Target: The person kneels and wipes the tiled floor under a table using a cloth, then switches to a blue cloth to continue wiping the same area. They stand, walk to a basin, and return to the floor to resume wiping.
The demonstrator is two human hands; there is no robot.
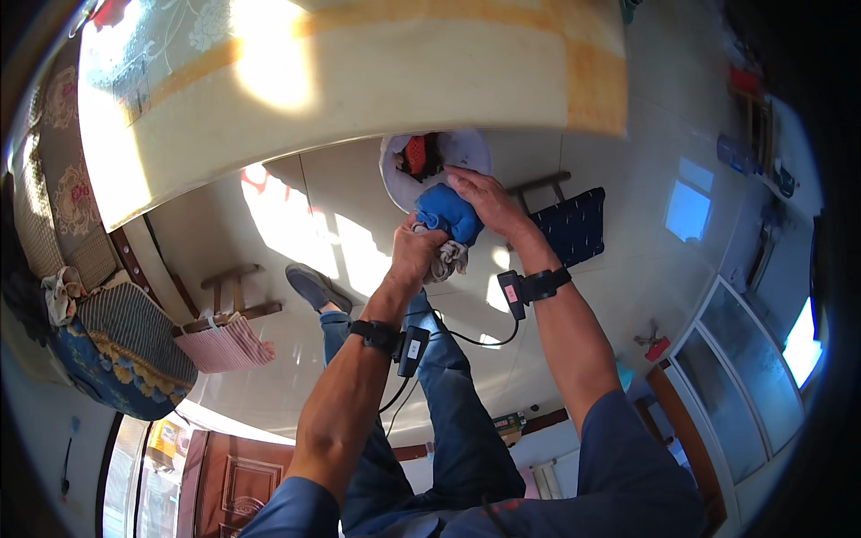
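Observation:
My left hand (418,250) grips a bunched blue cloth (452,214) and a crumpled greyish patterned cloth (448,262) below it. My right hand (490,200) lies along the upper right side of the blue bundle, fingers stretched out towards the bin; its thumb is hidden. Just beyond both hands stands a white waste bin (473,151), partly under the table edge. Inside it show an orange mesh piece (416,156) and dark scraps. Each wrist wears a black strap with a small cabled device.
A covered table (430,74) spans the far side. A stool with a dark blue cushion (570,225) stands at right, another with a pink striped cover (225,343) at left. Beyond that is a cushioned seat (128,336). A black cable (481,341) hangs between my wrists.

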